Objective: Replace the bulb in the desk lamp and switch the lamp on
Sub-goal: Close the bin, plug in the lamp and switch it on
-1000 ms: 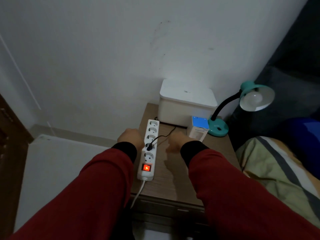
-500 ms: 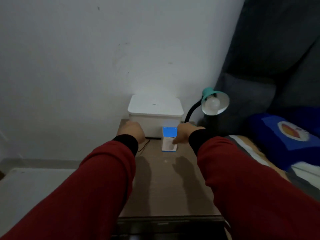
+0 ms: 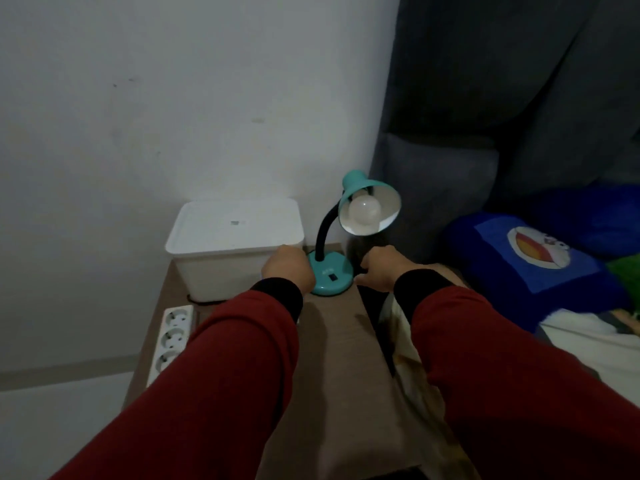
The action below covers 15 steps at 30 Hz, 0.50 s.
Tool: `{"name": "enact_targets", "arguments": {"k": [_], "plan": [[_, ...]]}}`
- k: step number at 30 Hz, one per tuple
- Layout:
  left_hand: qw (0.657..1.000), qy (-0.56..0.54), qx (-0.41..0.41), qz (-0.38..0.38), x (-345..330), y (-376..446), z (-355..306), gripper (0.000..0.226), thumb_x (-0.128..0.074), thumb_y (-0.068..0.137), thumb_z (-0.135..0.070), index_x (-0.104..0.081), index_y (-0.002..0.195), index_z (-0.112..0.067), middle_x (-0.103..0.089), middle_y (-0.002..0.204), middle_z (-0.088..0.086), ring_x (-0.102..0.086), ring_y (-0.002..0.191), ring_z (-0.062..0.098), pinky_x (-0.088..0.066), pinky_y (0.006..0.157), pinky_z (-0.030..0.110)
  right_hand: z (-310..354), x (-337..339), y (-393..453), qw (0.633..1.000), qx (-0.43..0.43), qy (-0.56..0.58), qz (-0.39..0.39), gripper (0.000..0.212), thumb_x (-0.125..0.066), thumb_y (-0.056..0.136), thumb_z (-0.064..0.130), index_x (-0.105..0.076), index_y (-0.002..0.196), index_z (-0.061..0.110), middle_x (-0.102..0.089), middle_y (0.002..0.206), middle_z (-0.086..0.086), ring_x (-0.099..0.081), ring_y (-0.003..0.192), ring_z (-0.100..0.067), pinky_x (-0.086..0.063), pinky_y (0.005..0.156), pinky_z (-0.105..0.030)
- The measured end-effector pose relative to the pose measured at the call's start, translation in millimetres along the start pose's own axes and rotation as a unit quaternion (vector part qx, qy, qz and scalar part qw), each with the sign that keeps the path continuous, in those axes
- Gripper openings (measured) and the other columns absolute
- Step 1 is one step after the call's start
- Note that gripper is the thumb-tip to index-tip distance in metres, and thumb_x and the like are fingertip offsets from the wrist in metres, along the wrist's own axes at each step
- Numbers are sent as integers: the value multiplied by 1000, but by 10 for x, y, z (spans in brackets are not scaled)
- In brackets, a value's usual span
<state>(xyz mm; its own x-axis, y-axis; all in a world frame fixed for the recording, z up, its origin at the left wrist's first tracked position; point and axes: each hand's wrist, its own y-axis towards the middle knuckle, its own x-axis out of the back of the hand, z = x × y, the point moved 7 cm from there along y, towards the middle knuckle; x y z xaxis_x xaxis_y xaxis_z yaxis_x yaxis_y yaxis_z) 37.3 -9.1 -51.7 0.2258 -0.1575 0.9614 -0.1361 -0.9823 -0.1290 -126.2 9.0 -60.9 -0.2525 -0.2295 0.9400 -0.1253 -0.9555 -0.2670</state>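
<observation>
— Where is the lamp?

— The teal desk lamp with a black gooseneck [image 3: 330, 271] stands at the far right corner of the brown wooden bedside table [image 3: 332, 358], its round base flat on the top. The shade tips toward the camera, and a round white bulb [image 3: 364, 210] sits in it, unlit. A small dark switch shows on the base.

— And the hands?

— The left hand [image 3: 288, 268] is curled into a loose fist just beside the left edge of the base; whether it touches the base I cannot tell. It holds nothing I can see. The right hand [image 3: 379, 268] is also curled, knuckles up, at the right edge of the base near the table's corner, with nothing visibly in its grasp. Both arms wear red sleeves with black cuffs.

— What surrounds it?

— A white lidded plastic box [image 3: 235, 244] stands left of the lamp against the white wall. A white power strip [image 3: 171, 341] lies along the table's left edge, partly hidden by the left sleeve. To the right are a dark grey headboard and a blue pillow with a cartoon print [image 3: 533, 251].
</observation>
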Motion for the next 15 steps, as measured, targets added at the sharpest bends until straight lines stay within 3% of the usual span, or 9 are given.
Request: {"name": "enact_targets", "arguments": {"k": [6, 9, 12, 15], "plan": [[998, -20, 6, 52, -757, 326, -212, 30, -54, 89, -15, -57, 116, -1, -58, 121, 18, -59, 112, 34, -50, 91, 39, -194, -475, 384, 997, 18, 73, -23, 43, -61, 87, 26, -60, 126, 8, -62, 126, -15, -58, 116, -30, -48, 98, -39], [998, -54, -3, 40, -1089, 414, -192, 37, -55, 88, -18, -52, 122, -3, -53, 127, 17, -55, 116, 33, -47, 97, 38, -222, -763, 529, 992, 34, 111, -44, 46, -60, 89, 21, -54, 133, 10, -55, 132, -14, -53, 122, -30, -43, 103, -36], [997, -63, -23, 35, -1412, 470, -149, 63, -53, 91, -25, -26, 144, -5, -28, 150, 17, -30, 139, 30, -29, 116, 35, -245, -1019, 628, 988, 54, 127, -72, 50, -55, 91, 18, -44, 140, 12, -45, 143, -10, -45, 129, -26, -36, 108, -32], [996, -75, -39, 7, -1619, 446, -107, 69, -45, 96, -29, -8, 150, -8, -4, 159, 13, -6, 147, 29, -11, 120, 33, -265, -1199, 716, 984, 78, 120, -106, 53, -54, 92, 18, -40, 143, 16, -40, 147, -7, -40, 132, -25, -34, 111, -32]]}}
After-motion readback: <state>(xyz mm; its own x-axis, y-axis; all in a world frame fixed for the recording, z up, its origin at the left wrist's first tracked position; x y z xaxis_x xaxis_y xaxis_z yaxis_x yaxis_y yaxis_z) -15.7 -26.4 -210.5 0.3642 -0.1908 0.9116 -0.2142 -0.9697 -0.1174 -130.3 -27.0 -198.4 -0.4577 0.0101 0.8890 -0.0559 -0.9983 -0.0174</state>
